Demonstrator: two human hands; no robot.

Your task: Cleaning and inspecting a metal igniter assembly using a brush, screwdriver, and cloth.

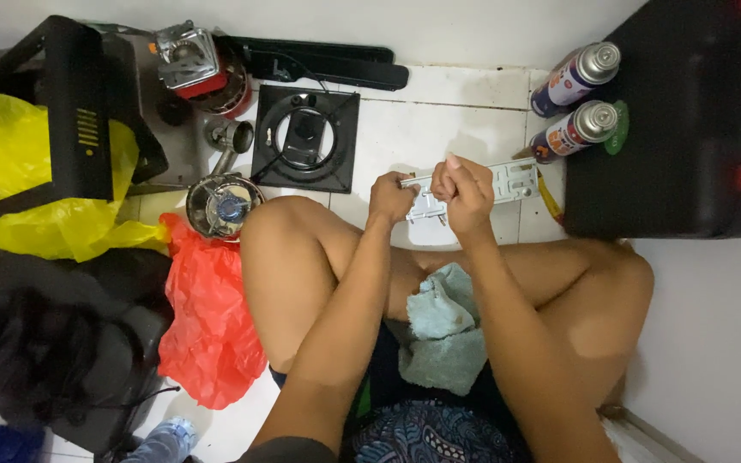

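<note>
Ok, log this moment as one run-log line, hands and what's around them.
left hand: grips metal bracket | right hand: closed on bracket, thumb up | near: two gas canisters, black case, stove parts, cloth on lap

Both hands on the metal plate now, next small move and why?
Probably steady the metal plate with the left hand and go on working its left end with the right hand. Both fists are closed at that end, while the rest juts out unsupported above the floor tiles. What the right fist grips is hidden.
</note>
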